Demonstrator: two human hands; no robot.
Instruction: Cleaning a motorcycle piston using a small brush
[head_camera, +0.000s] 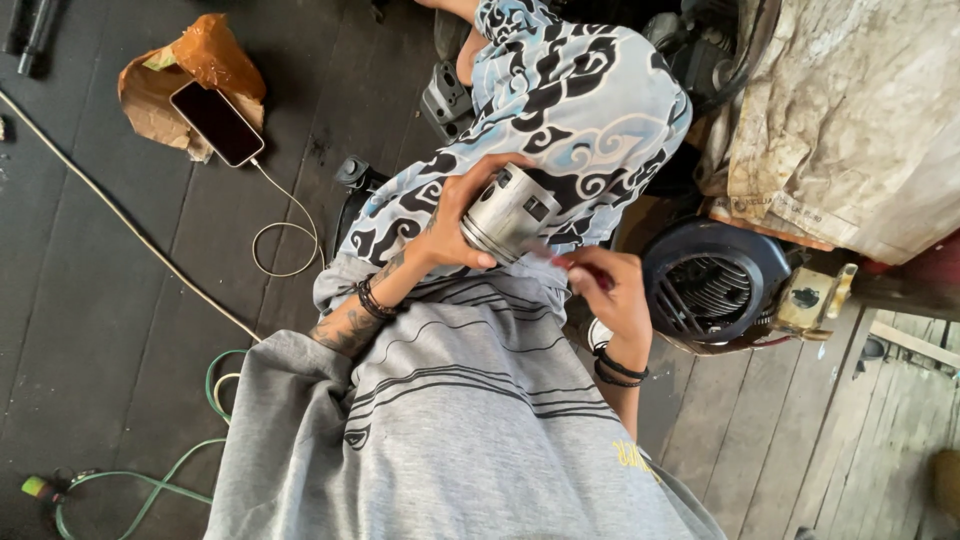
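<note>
Grey ribbed shirt (470, 420), ringed metal piston (508, 212)

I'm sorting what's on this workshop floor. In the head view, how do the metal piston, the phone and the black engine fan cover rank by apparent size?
1. Black engine fan cover, clearly largest.
2 and 3. Phone and metal piston look about alike; the piston sits raised in the left hand, nearer the camera, so I won't rank them.

Head camera looks steeply down, close above lap.
</note>
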